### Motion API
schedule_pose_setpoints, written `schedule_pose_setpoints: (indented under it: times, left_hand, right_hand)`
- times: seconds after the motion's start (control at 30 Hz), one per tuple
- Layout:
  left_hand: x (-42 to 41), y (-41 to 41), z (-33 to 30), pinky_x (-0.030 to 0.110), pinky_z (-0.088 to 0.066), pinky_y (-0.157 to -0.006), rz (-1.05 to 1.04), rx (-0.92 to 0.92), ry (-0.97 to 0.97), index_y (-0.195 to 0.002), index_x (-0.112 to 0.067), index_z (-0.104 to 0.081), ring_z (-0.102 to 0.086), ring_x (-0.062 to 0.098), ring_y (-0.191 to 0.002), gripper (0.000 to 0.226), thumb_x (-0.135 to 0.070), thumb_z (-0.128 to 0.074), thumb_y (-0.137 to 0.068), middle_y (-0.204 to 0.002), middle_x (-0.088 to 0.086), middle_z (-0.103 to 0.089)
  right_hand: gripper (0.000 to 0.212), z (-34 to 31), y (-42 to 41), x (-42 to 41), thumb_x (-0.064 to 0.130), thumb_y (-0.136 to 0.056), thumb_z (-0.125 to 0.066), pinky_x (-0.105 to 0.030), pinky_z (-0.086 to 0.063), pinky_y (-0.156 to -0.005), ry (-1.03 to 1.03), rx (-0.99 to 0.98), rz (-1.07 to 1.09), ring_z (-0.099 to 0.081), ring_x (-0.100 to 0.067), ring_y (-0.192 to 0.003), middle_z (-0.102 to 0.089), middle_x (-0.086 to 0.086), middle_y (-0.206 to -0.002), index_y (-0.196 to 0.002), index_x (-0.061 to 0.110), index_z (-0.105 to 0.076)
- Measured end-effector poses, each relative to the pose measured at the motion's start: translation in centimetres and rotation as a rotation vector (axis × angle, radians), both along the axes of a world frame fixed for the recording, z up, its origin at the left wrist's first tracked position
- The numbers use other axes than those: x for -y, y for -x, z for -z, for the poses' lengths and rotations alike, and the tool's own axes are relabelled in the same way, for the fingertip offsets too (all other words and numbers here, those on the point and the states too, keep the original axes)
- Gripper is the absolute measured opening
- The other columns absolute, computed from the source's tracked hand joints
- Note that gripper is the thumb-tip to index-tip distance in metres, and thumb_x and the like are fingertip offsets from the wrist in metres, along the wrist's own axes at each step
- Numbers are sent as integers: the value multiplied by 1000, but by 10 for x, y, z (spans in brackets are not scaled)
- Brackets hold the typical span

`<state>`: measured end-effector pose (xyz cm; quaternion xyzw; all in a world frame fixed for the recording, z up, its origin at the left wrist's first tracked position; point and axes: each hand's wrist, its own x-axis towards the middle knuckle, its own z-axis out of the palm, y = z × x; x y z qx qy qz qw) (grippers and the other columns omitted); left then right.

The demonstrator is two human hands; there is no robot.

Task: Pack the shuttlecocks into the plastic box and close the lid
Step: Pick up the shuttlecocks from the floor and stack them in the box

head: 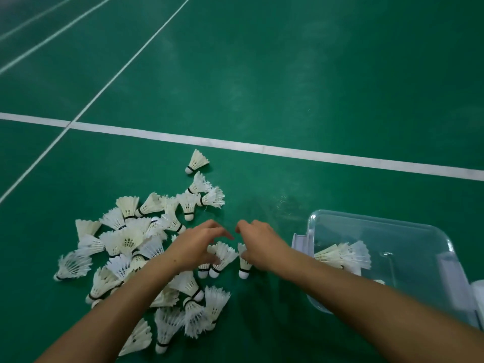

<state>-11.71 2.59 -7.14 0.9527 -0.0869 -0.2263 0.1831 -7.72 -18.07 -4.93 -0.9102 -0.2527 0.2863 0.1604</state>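
Observation:
A heap of several white feather shuttlecocks (125, 242) lies on the green court floor at lower left. My left hand (196, 244) reaches over the heap's right edge, and its thumb and fingers pinch two shuttlecocks (222, 258) whose corks point down. Just to the right, my right hand (262, 242) holds a single shuttlecock (244, 267) by its feathers, cork down. The two hands nearly touch at the fingertips. The clear plastic box (379, 226) stands open on the floor at right, with a few shuttlecocks (343, 255) lying inside it.
A white clip or handle (301, 242) sits on the box's left side. A pale plastic part (478, 294), perhaps the lid, shows at the right edge. White court lines (262, 148) cross the floor beyond. One shuttlecock (197, 162) lies apart near the line.

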Motion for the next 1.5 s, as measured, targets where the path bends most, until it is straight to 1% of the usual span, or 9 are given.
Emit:
schedule_pose_setpoints:
  times: [0.2, 0.3, 0.43, 0.57, 0.7, 0.8, 0.93, 1.17, 1.5]
  left_hand:
    - [-9, -16, 15, 26, -58, -87, 7, -101, 83, -99, -38, -71, -66, 4, -91, 27, -35, -89, -79, -126, -11, -58]
    - [-16, -10, 10, 21, -60, -81, -40, -92, 155, -81, -38, -67, -69, 2, -86, 23, -32, -89, -78, -122, -10, -65]
    - [-13, -5, -27, 18, -59, -73, -209, 4, 273, -75, -26, -76, -71, 4, -80, 14, -27, -90, -74, -126, -13, -67]
    - [10, -10, -87, 13, -49, -53, -304, 169, 445, -74, -19, -78, -55, 3, -51, 13, -17, -91, -73, -128, -17, -69]
    - [58, -19, -130, 12, -51, -55, -279, 271, 571, -78, -13, -77, -56, 0, -50, 13, -15, -89, -73, -126, -14, -71]
    - [100, -21, -145, 14, -55, -62, -238, 290, 635, -80, -12, -78, -58, -2, -50, 14, -15, -88, -72, -126, -11, -71]
    - [139, -16, -150, 20, -57, -66, -159, 253, 658, -74, -24, -77, -63, 3, -58, 12, -24, -89, -69, -123, -14, -73]
    - [170, -15, -147, 19, -49, -62, -87, 263, 631, -71, -30, -74, -61, 0, -64, 14, -32, -88, -68, -121, -21, -72]
    - [187, -16, -133, 20, -46, -59, -1, 258, 667, -71, -25, -75, -56, 3, -62, 14, -27, -88, -69, -121, -17, -73]
  right_hand:
    - [41, 12, 10, -4, -2, -92, -63, -46, -46, -75, 137, 39, -7, -62, -42, -109, -65, -20, -116, -130, 7, -47]
    - [49, 3, 10, 0, -1, -91, -65, -46, -51, -77, 87, 74, 12, -66, -40, -101, -67, -16, -114, -135, 12, -47]
    - [59, -30, 9, 20, 9, -91, -68, -50, -58, -87, -137, 115, 104, -69, -34, -104, -71, -9, -117, -142, 28, -44]
    - [55, -81, 9, 66, 22, -89, -76, -45, -58, -85, -417, 146, 278, -69, -22, -93, -70, 6, -104, -136, 36, -51]
    - [50, -119, 17, 144, 18, -88, -80, -23, -52, -70, -596, 187, 478, -61, -5, -69, -62, 12, -84, -132, 32, -60]
    - [49, -120, 28, 212, 14, -87, -81, -18, -53, -67, -550, 254, 662, -65, -3, -69, -64, 11, -85, -128, 32, -62]
    - [52, -91, 38, 273, 9, -87, -80, -30, -58, -77, -334, 303, 822, -70, -7, -81, -69, 9, -96, -131, 28, -60]
    - [56, -28, 37, 288, 0, -87, -72, -44, -57, -73, 47, 420, 705, -69, -31, -82, -75, -8, -90, -137, 19, -54]
    - [59, 9, 17, 288, -8, -90, -70, -42, -62, -67, -118, 143, 771, -66, -15, -74, -66, 2, -83, -138, 21, -53]
